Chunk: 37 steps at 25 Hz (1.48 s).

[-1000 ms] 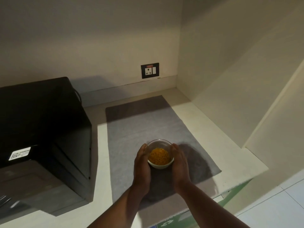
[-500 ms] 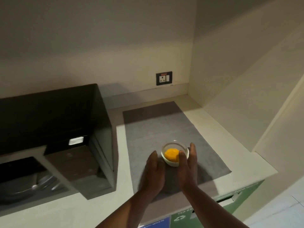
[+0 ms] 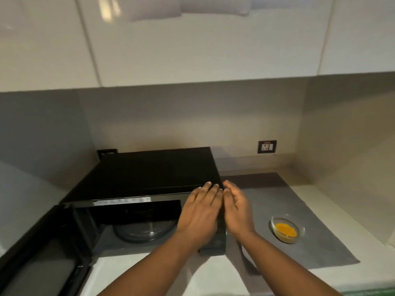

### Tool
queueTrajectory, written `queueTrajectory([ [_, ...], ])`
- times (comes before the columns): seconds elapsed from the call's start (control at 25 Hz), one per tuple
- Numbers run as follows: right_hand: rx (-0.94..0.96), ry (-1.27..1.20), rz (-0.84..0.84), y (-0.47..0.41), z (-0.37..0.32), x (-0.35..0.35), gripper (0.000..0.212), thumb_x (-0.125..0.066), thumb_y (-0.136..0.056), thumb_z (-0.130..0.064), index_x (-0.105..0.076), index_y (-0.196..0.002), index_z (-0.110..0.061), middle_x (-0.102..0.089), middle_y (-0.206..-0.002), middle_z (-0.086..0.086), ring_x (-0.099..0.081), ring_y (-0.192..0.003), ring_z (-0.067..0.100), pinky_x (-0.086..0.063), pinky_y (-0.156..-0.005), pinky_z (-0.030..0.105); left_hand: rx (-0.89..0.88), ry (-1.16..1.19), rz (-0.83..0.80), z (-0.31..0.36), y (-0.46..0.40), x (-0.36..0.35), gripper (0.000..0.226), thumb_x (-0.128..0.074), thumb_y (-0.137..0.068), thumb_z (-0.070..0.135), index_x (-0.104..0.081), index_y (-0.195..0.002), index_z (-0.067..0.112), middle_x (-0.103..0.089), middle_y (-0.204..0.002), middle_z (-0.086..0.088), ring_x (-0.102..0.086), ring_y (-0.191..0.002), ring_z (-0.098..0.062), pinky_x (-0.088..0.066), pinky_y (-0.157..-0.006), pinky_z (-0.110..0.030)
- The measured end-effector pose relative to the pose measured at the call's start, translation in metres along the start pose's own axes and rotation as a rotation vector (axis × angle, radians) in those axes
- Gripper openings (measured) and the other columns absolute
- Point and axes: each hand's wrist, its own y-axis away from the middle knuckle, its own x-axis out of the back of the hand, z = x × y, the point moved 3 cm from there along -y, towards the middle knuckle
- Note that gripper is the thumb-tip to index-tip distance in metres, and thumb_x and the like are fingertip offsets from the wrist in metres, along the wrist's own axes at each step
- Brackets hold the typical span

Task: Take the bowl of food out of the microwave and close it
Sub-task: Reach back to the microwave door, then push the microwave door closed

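On the grey mat (image 3: 320,210) right of the microwave (image 3: 154,174) sits the bowl of food (image 3: 287,230), upright, well clear of both hands. Bowl part looks done; door is what's left.

Left hand (image 3: 199,212) is flat, fingers extended, in front of the microwave's right front panel, fingertips at the top front edge. Can't tell if it actually touches. Right hand (image 3: 237,208) is just beside it at the microwave's right corner, fingers loosely open. Neither hand holds anything.

Door (image 3: 40,251) is swung wide open to the left, hinged on the left side, hanging out past the counter (image 3: 213,274) front. Cavity is empty apart from the glass turntable (image 3: 145,230).

How I'd do the close:
- Both hands are on the wrong side; the left one has to cross over to the door's free edge.
- Push on the outer face near the free edge, not near the hinge.
- Swing in one arc, finish with a firm press so the latch catches.
- Steadying the body with the right hand may stop it sliding on the counter.

Clearance: nothing visible in the door's arc. Bowl is off to the right, out of the path. Door's lower left end runs out of view, so can't confirm that end is clear.
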Motion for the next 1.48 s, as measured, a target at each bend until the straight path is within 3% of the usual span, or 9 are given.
queueTrajectory([
  [0.2,0.108,0.565,-0.102,0.014,-0.024,-0.053,0.039,-0.047,-0.103,-0.023,-0.059,-0.138,-0.011,-0.053,-0.150,0.007,-0.029,-0.150,0.025,-0.015,-0.122,0.042,0.279,-0.129,-0.065,-0.115,0.056,0.036,0.058,-0.035,-0.103,0.032,-0.028,-0.158,0.013,-0.030,-0.166,-0.007,-0.019,-0.155,-0.026,-0.016,-0.124,-0.042],
  [0.44,0.156,0.766,-0.065,0.023,-0.033,-0.083,0.039,-0.050,-0.100,-0.016,-0.060,-0.136,-0.006,-0.054,-0.149,0.013,-0.036,-0.146,0.030,-0.023,-0.120,0.044,0.573,-0.217,-0.242,-0.237,0.134,0.072,0.059,-0.045,-0.097,0.033,-0.040,-0.151,0.011,-0.042,-0.159,-0.009,-0.030,-0.150,-0.032,-0.028,-0.120,-0.044],
  [0.56,0.168,0.829,-0.066,0.026,-0.035,-0.086,0.041,-0.055,-0.095,-0.009,-0.059,-0.136,-0.003,-0.054,-0.147,0.017,-0.039,-0.144,0.034,-0.025,-0.119,0.047,0.727,-0.200,-0.363,-0.275,0.179,0.078,0.053,-0.047,-0.093,0.030,-0.046,-0.143,0.013,-0.049,-0.149,-0.007,-0.045,-0.136,-0.033,-0.042,-0.104,-0.045],
  [0.64,0.178,0.867,-0.078,0.029,-0.036,-0.087,0.044,-0.056,-0.094,-0.007,-0.057,-0.138,-0.003,-0.052,-0.149,0.017,-0.039,-0.145,0.034,-0.025,-0.120,0.047,0.791,-0.133,-0.408,-0.285,0.202,0.074,0.061,-0.045,-0.094,0.026,-0.034,-0.153,0.015,-0.038,-0.158,-0.004,-0.050,-0.129,-0.032,-0.047,-0.096,-0.045],
  [0.76,0.175,0.888,-0.093,0.034,-0.038,-0.089,0.048,-0.056,-0.094,-0.008,-0.052,-0.142,-0.005,-0.048,-0.153,0.015,-0.034,-0.147,0.031,-0.021,-0.122,0.045,0.817,-0.065,-0.362,-0.289,0.215,0.066,0.072,-0.043,-0.096,0.023,-0.014,-0.162,0.018,-0.018,-0.170,0.002,-0.047,-0.133,-0.032,-0.048,-0.098,-0.044],
  [0.96,0.180,0.861,-0.122,0.033,-0.038,-0.085,0.049,-0.055,-0.095,-0.011,-0.050,-0.144,-0.008,-0.046,-0.154,0.012,-0.033,-0.149,0.028,-0.019,-0.122,0.043,0.946,0.106,-0.336,-0.280,0.203,0.061,0.072,-0.042,-0.097,0.022,-0.012,-0.162,0.014,-0.010,-0.171,-0.003,-0.035,-0.145,-0.037,-0.039,-0.112,-0.046],
  [1.2,0.176,0.875,-0.168,0.025,-0.041,-0.076,0.045,-0.048,-0.099,-0.018,-0.054,-0.143,-0.011,-0.050,-0.153,0.008,-0.038,-0.146,0.022,-0.027,-0.121,0.040,1.086,0.260,-0.410,-0.254,0.173,0.059,0.073,-0.043,-0.099,0.026,-0.009,-0.161,0.012,0.007,-0.170,-0.014,0.001,-0.154,-0.046,-0.019,-0.122,-0.053],
  [1.36,0.139,0.854,-0.198,0.017,-0.047,-0.071,0.042,-0.046,-0.100,-0.024,-0.058,-0.139,-0.015,-0.053,-0.150,0.004,-0.041,-0.144,0.019,-0.033,-0.117,0.037,1.066,0.299,-0.254,-0.231,0.150,0.055,0.060,-0.044,-0.093,0.028,-0.036,-0.153,0.025,0.002,-0.171,-0.015,0.009,-0.154,-0.043,-0.005,-0.124,-0.056],
  [1.48,0.096,0.833,-0.235,0.011,-0.051,-0.067,0.041,-0.044,-0.101,-0.031,-0.062,-0.136,-0.018,-0.057,-0.147,0.003,-0.048,-0.139,0.020,-0.042,-0.109,0.037,0.972,0.417,0.072,-0.217,0.135,0.049,0.045,-0.049,-0.095,0.031,-0.059,-0.139,0.025,-0.036,-0.164,-0.006,-0.022,-0.153,-0.033,-0.027,-0.118,-0.051],
])
